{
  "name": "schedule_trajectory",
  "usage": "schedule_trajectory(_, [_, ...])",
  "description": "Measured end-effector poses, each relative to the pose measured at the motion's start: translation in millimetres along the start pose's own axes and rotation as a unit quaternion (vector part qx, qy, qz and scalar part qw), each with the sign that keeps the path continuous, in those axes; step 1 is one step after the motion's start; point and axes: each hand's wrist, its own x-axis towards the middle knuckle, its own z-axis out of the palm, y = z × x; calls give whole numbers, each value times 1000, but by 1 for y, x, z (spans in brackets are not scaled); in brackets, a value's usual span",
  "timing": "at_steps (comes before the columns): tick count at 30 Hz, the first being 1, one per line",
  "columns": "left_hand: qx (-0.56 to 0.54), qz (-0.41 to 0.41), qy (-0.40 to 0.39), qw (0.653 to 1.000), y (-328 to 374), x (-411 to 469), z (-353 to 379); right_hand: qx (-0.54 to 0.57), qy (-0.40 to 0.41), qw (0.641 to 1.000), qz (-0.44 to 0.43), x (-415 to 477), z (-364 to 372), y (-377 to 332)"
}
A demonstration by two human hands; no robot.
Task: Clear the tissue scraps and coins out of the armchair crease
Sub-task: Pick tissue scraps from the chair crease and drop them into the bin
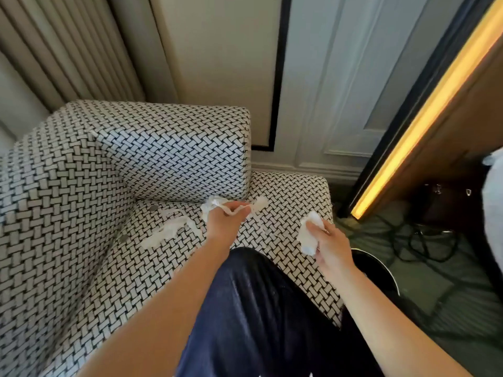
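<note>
Left hand pinches a tissue strip at the armchair seat back edge. Right hand grips a tissue wad over its right edge.

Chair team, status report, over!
Left hand grips torn white tissue strip; right hand, crumpled white tissue wad. Loose white scraps, two round grey coins by crease. Nothing blocking.

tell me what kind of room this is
Likely a hotel room or lounge corner: a woven-pattern armchair, pleated curtains behind it, a panelled wall and a glowing light strip on a wooden frame.
</note>
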Motion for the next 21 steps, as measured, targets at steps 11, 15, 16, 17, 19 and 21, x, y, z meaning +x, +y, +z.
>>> schedule_trajectory(11, [-79, -145, -160, 973, -3, -25, 141, 133, 178, 974, 44, 4, -138, -30])
schedule_trajectory(15, [-61, -206, -192, 958, -15, -34, 184, 191, 179, 963, 63, 9, -182, -27])
schedule_trajectory(16, [-55, -219, -197, 954, -18, -36, 195, 203, 180, 960, 66, 9, -192, -26])
schedule_trajectory(17, [-48, -226, -197, 953, -22, -35, 200, 215, 170, 959, 67, 8, -197, -24])
schedule_trajectory(19, [-28, -242, -203, 948, -30, -38, 220, 236, 137, 960, 61, 8, -217, -21])
schedule_trajectory(21, [-6, -257, -213, 942, -37, -41, 237, 256, 110, 959, 59, 4, -231, -19])
